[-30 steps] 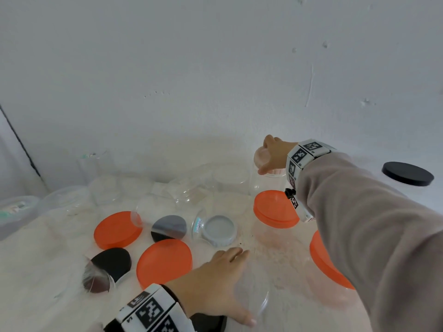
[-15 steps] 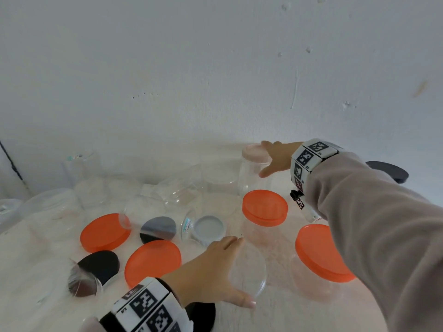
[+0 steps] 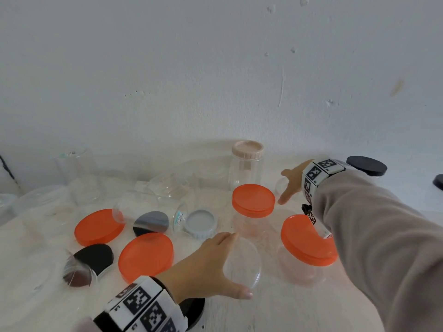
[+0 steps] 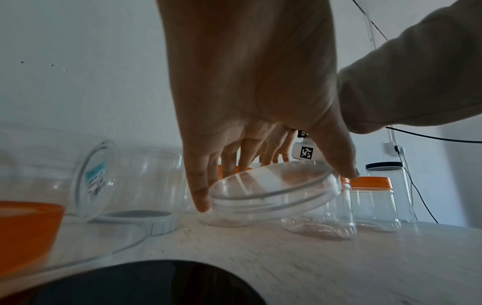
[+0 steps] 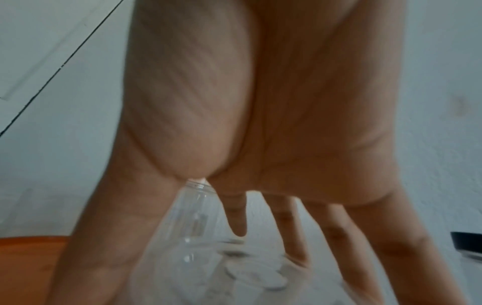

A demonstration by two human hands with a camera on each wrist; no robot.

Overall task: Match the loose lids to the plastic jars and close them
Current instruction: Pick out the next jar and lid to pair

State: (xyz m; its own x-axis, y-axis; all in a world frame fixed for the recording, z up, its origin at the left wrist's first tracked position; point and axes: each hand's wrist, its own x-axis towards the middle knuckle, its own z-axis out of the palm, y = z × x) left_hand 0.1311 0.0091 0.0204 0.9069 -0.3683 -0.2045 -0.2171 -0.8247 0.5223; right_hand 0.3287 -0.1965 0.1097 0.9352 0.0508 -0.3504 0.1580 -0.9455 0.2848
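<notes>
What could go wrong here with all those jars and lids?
The left hand holds the clear lid tilted, pinched at its rim; it might slip. The right hand reaches between the capped jars, so its sleeve could knock over the jar with the orange lid.

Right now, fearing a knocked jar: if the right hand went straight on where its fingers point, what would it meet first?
Likely the small open clear jar under the right hand, between its fingers; the orange-lidded jar stands close beside. Depth is unclear.
</notes>
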